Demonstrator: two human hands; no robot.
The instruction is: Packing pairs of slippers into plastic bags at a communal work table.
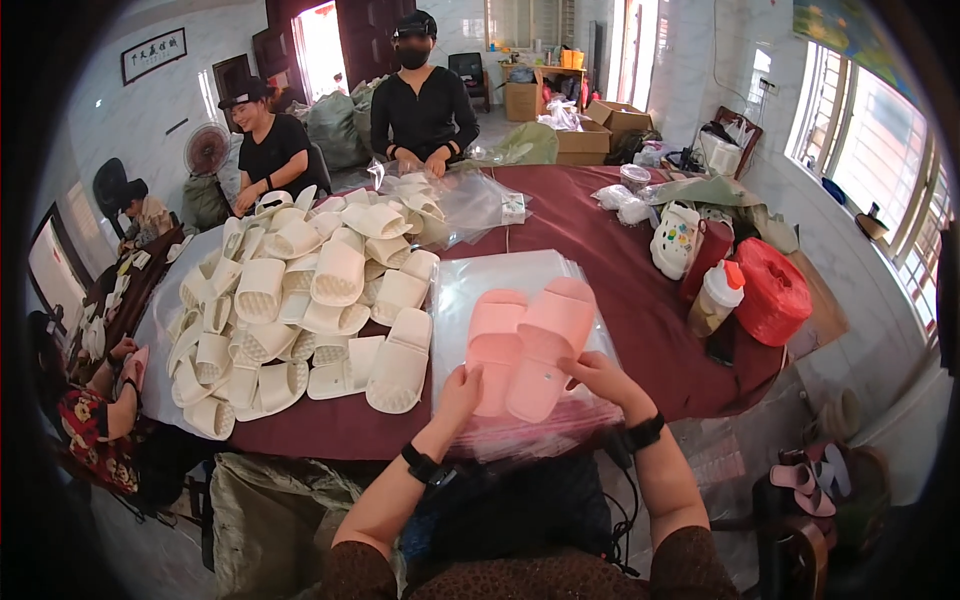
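Two pink slippers lie side by side over a stack of clear plastic bags [462, 275] at the near edge of the table. My left hand [461, 392] grips the left pink slipper [494, 335] by its lower left edge, fingers partly hidden beneath. On the other side, my right hand [604, 381] has its thumb on the right pink slipper [556, 330] and holds it by the right edge. The right slipper partly overlaps the left one and sits slightly higher. A large heap of cream slippers [338, 272] is piled left of my left hand.
A maroon cloth [560, 215] covers the table. To the right stand a bottle with a red-orange cap [716, 297], a roll of red twine [773, 292] and a white clog [676, 240]. Co-workers stand or sit behind and left of the heap. Cardboard boxes [583, 145] are farther back.
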